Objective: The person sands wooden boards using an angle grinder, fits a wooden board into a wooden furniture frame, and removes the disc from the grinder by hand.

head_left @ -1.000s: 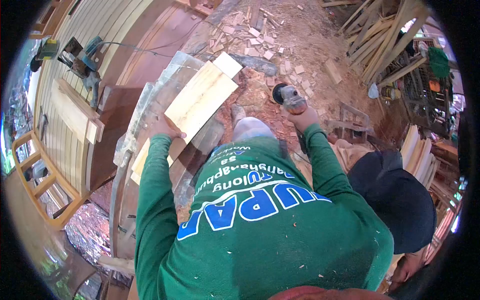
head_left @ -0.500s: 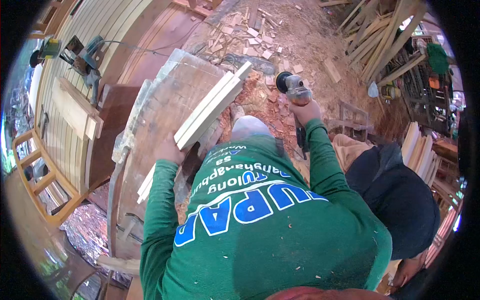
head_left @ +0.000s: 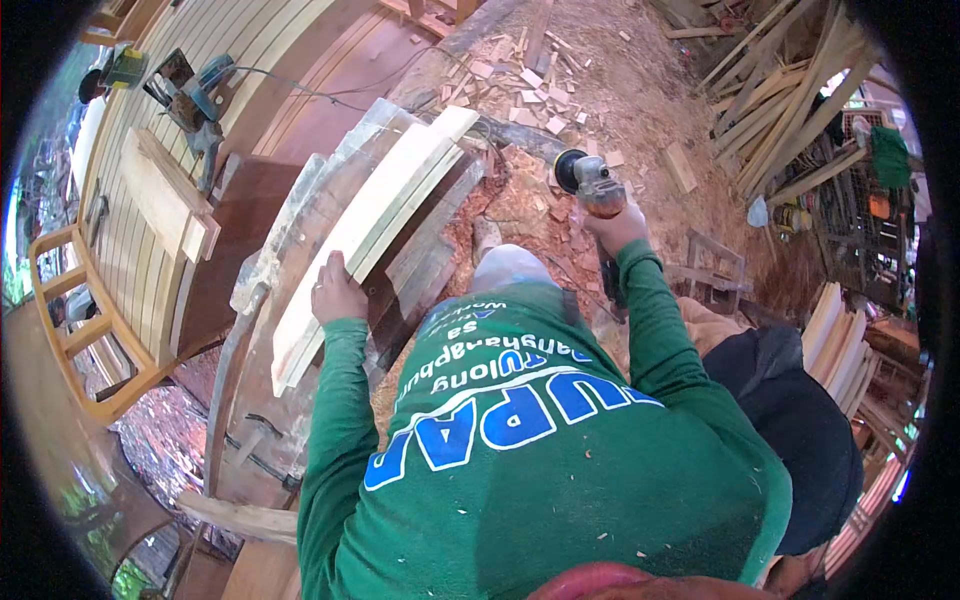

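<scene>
My left hand [head_left: 338, 290] is closed on the near edge of a pair of long pale boards [head_left: 375, 235], its fingers on their upper side. The boards lie side by side, slanting across a worn wooden work surface [head_left: 250, 385]. Out to the right, my right hand [head_left: 617, 228] is wrapped round an angle grinder [head_left: 600, 190]. The grinder's round disc points up and left, apart from the boards. Both my forearms are in green sleeves.
Another power tool [head_left: 190, 100] and stacked boards [head_left: 165, 190] rest on a slatted surface at the left. A wooden frame [head_left: 85, 335] stands below them. Wood offcuts [head_left: 535, 90] litter the ground. Close on my right is a person in a dark cap [head_left: 800, 430].
The boards have been turned from flat onto their edges and then tilted, and now lie further left with pale faces up. My left hand has shifted its hold; the grinder stays at the right.
</scene>
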Motion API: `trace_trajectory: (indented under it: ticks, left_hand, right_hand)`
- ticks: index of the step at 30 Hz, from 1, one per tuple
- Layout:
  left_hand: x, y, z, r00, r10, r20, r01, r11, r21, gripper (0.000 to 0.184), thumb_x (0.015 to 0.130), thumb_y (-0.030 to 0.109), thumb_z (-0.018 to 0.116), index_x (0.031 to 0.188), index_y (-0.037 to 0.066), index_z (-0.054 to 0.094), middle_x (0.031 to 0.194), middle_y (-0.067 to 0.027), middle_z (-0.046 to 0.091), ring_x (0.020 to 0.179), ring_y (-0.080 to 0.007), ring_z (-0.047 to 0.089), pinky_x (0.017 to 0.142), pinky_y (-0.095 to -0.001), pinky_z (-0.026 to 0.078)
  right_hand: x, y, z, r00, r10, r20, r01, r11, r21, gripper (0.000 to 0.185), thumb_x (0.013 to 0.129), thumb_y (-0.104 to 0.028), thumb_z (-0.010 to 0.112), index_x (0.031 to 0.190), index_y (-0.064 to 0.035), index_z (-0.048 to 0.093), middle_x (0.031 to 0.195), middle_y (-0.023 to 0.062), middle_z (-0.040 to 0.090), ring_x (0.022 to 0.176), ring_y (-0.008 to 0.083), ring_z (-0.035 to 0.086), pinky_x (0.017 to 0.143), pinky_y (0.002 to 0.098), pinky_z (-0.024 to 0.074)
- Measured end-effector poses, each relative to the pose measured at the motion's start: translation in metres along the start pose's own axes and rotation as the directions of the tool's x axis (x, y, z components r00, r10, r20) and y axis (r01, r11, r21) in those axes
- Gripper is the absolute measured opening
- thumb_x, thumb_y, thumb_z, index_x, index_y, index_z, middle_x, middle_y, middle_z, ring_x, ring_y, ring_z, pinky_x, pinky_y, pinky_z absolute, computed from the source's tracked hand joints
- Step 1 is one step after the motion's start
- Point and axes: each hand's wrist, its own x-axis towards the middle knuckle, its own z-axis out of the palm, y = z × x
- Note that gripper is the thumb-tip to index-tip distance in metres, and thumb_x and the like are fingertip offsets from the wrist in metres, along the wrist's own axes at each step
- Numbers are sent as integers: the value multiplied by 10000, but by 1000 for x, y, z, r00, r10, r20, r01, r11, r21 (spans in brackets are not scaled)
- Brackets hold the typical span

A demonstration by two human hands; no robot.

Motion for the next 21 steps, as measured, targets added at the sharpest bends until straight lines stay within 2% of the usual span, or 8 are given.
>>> trace_trajectory:
  ticks: [5,6,9,10,13,14,17,21]
  left_hand:
    - [-34,-5,39,994,71,85,-77,994,77,792,806,158,692,1538,197,391,1581,-69,437,1448,-305,423,1118,-545,390]
    - [-31,3,26,960,5,281,-28,997,78,897,792,241,758,1574,223,318,1665,-93,270,1500,-355,327,1155,-586,346]
    - [-3,70,-53,725,-340,599,244,940,238,988,763,346,824,1584,238,285,1699,-130,131,1513,-436,253,1165,-618,319]
    - [2,62,-45,660,-387,644,330,919,214,1132,725,449,863,1612,218,199,1708,-143,29,1502,-533,166,1171,-655,281]
    - [-3,19,16,813,-279,512,295,954,51,1266,685,517,875,1630,154,115,1691,-211,40,1496,-578,98,1185,-675,216]
    - [-1,4,43,857,-254,448,271,962,28,1417,639,584,883,1624,79,-1,1653,-323,7,1484,-612,41,1208,-657,151]
    - [25,24,27,645,-546,535,581,805,121,1477,625,624,878,1612,47,-57,1609,-408,-35,1492,-601,2,1224,-632,112]
    - [46,34,18,474,-623,622,647,726,234,1500,617,613,897,1616,97,-96,1604,-407,-96,1458,-654,20,1214,-616,197]
  right_hand:
    - [7,-3,2,996,42,80,-35,995,-92,540,688,-393,860,1095,-57,746,1001,112,761,935,234,729,862,375,554]
    - [4,-11,1,994,58,97,-47,993,-106,534,692,-398,853,1089,-57,749,997,112,761,931,235,729,859,377,554]
    - [13,-20,5,985,15,174,-13,1000,-13,507,693,-378,842,1083,-67,750,990,115,765,926,254,733,850,382,557]
    - [21,-21,10,986,-45,162,51,998,-33,502,677,-386,835,1065,-77,756,986,134,763,925,286,731,850,398,562]
    - [43,-33,29,963,-202,179,213,976,-42,484,648,-382,819,1035,-98,763,974,170,759,920,345,728,849,423,572]
    - [43,-54,25,948,-237,211,246,969,-18,478,650,-362,818,1043,-97,759,969,167,759,916,342,728,847,418,572]
    - [53,-98,20,910,-260,323,296,953,-65,470,657,-348,812,1043,-88,744,955,168,756,907,336,729,842,410,574]
    - [69,-130,22,883,-255,394,345,922,-176,451,669,-336,795,1018,-61,722,944,172,750,907,332,729,848,422,575]
